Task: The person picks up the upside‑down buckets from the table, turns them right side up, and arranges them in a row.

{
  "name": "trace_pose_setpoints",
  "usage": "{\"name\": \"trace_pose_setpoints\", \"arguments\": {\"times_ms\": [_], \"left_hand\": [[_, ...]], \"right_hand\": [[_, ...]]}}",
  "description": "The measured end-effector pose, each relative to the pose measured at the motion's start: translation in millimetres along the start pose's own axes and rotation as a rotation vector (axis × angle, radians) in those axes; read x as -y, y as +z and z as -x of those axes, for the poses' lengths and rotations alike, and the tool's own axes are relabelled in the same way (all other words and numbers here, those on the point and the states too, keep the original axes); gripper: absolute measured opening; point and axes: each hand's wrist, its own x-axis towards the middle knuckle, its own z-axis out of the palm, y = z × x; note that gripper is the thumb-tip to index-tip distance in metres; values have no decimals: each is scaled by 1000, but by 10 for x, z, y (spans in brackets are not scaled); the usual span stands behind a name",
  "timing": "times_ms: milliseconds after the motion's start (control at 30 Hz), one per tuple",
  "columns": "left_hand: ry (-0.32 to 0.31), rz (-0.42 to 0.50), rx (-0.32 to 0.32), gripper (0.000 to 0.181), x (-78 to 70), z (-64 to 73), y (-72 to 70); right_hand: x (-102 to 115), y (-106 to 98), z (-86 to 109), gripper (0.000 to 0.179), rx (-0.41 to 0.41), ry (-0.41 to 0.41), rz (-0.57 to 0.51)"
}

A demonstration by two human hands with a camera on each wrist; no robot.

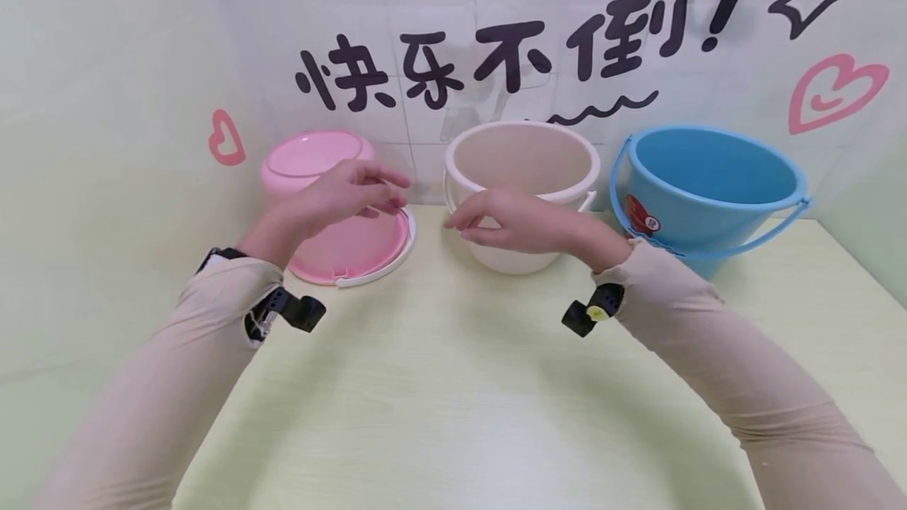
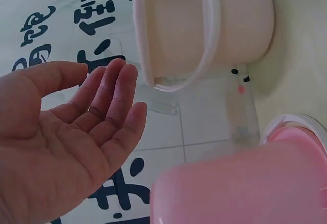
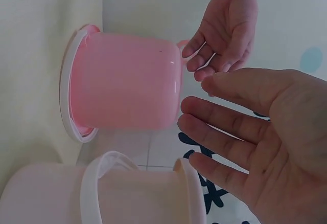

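The pink bucket stands upside down on the left of the surface, its white handle lying along the rim. The left hand hangs near its upturned base, fingers loosely bent, the grip released and holding nothing. The right hand, its grip likewise released, hovers in front of the white bucket, which stands upright in the middle. To the right stands an upright blue bucket, its handle lowered. Dark writing marks the backdrop behind.
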Motion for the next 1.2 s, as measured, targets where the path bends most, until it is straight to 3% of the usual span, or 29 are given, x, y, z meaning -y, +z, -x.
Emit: {"name": "trace_pose_setpoints", "arguments": {"times_ms": [233,600,967,1200], "left_hand": [[-28,2,18,35,369,145,-95],[-24,34,16,38,781,358,-200],[-157,10,1,43,1251,533,-383],[-214,21,-11,43,1519,616,-475]], "right_hand": [[-58,180,-151,24,27,32,-21],[-157,480,-403,27,120,92,-82],[-367,787,-691,28,154,119,-137],[-510,969,-884,27,162,187,-167]]}}
